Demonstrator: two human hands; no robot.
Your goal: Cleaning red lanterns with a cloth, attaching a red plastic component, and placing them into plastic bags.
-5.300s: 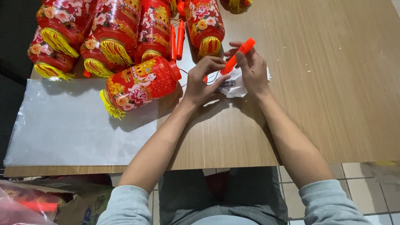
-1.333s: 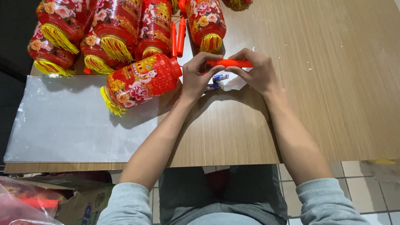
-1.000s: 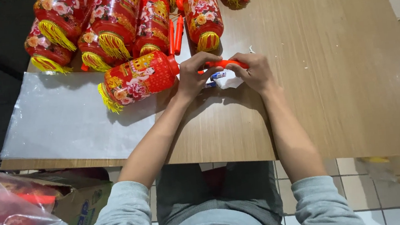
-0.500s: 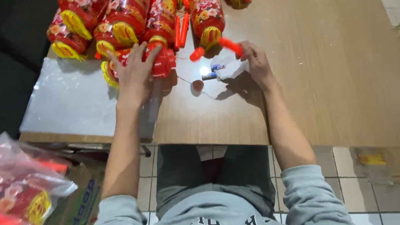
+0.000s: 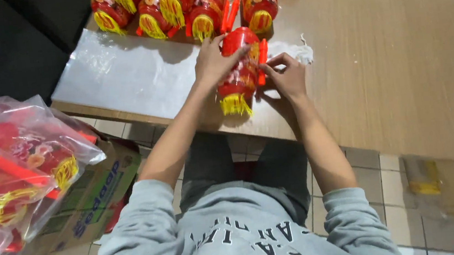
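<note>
Lantern [image 5: 239,65], red with yellow tassel, lying on table [image 5: 399,72] edge; left hand [image 5: 214,62] clasps its side; right hand [image 5: 287,77] pinches orange stick [image 5: 261,63]; lantern row [image 5: 182,4] behind cropped at frame top

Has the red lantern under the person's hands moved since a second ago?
Yes. The red lantern has turned from lying crosswise to pointing its yellow tassel toward the table's near edge.

Left hand: the left hand [image 5: 214,62] grips the side of a red barrel-shaped paper lantern with a yellow tassel fringe [image 5: 239,71].
Right hand: the right hand [image 5: 287,77] pinches a short red plastic stick [image 5: 261,62] against the lantern.
Table: a wooden table [image 5: 388,73], a clear plastic sheet [image 5: 128,79] at its left.
Behind: a row of matching red lanterns [image 5: 182,7].
Floor, left: a clear plastic bag of lanterns [image 5: 15,170] over a cardboard box [image 5: 97,192].
</note>
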